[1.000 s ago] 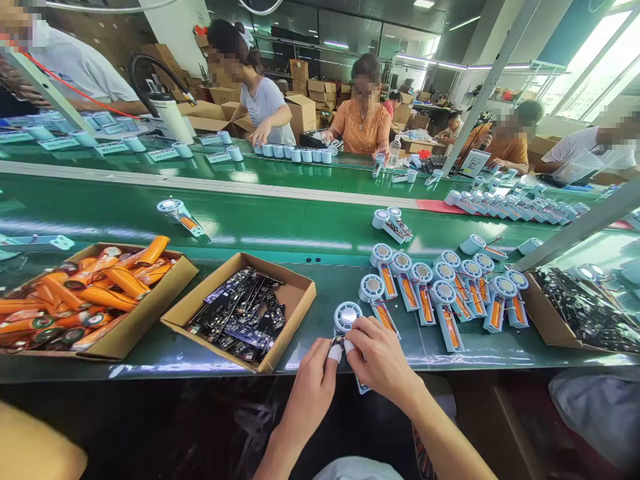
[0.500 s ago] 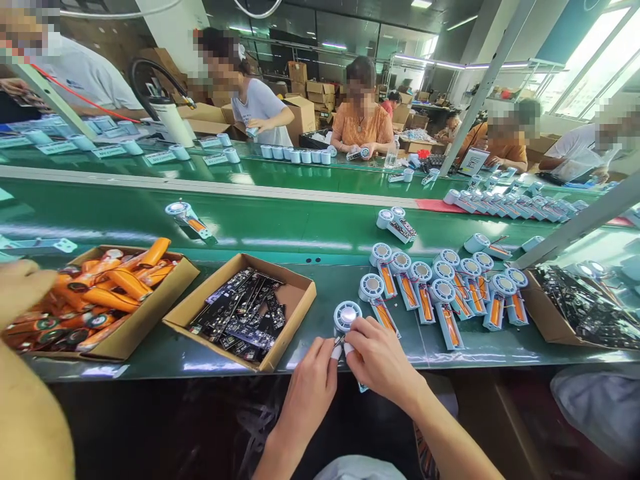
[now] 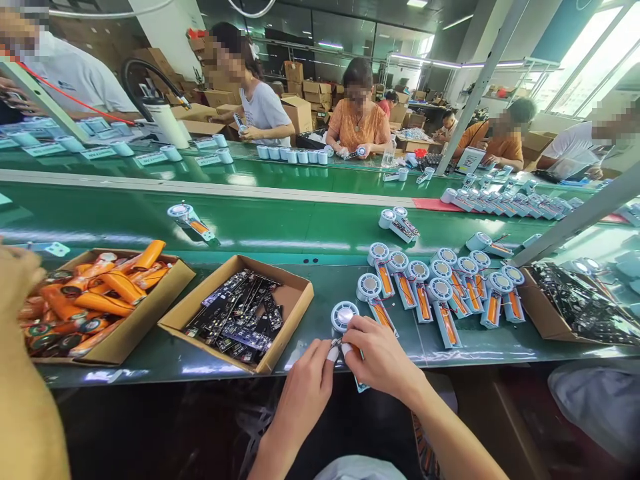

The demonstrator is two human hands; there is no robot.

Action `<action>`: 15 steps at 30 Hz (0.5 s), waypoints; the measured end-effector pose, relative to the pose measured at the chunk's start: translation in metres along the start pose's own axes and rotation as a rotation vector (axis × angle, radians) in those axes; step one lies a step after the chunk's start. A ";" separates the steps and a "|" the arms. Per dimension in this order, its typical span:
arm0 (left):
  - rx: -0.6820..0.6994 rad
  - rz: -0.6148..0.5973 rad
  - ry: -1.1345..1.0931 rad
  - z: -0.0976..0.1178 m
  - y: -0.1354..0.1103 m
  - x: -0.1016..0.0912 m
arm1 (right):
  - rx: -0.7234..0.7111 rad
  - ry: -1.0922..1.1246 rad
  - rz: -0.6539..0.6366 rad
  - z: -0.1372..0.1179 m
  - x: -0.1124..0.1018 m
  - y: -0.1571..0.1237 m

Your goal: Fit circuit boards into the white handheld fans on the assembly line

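Observation:
At the front edge of the bench lies a light-blue handheld fan [image 3: 345,315] with a round vented head, its handle running toward me under my hands. My right hand [image 3: 377,352] closes over the handle, whose light-blue end shows below the fingers. My left hand [image 3: 311,379] pinches just under the fan's head, with thumb and fingertips together. White covers sit on some fingertips. A small dark piece between the two hands is too hidden to name. Similar open fans [image 3: 441,291], with orange batteries and red wires in their handles, lie close by on the right.
A cardboard tray [image 3: 295,327] of black circuit boards stands left of my hands. Beyond it is a box [image 3: 165,300] of orange batteries, with a co-worker's arm [image 3: 25,373] beside it. Another circuit-board box [image 3: 543,310] stands right. A green conveyor [image 3: 280,220] crosses behind; people work opposite.
My hands stay at the fan's neck with only slight finger movement. The view has shifted a little. The co-worker's hand at the left has drawn back, and a person opposite has raised a part.

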State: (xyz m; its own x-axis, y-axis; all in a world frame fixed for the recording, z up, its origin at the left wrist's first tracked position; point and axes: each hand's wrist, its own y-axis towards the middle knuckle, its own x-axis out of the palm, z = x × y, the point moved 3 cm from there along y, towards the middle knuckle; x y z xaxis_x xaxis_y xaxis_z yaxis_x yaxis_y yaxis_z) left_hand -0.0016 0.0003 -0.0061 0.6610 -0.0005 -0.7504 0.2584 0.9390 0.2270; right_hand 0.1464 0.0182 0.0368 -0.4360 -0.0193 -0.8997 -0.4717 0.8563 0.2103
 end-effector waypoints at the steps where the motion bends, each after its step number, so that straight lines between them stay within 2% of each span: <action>1: 0.006 0.004 0.068 0.001 -0.001 0.000 | -0.001 -0.006 0.003 0.000 0.000 0.000; 6: 0.056 0.014 0.286 0.003 -0.004 -0.001 | -0.013 -0.063 -0.012 -0.002 0.000 0.001; 15: 0.036 -0.018 0.243 0.003 -0.004 0.000 | 0.005 -0.036 0.017 -0.003 0.002 0.000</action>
State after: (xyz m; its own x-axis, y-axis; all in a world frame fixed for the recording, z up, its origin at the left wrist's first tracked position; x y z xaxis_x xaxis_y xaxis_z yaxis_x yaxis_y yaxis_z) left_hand -0.0004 -0.0042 -0.0052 0.4680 0.0693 -0.8810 0.2964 0.9269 0.2304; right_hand 0.1429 0.0171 0.0358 -0.4158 0.0137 -0.9094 -0.4608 0.8589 0.2236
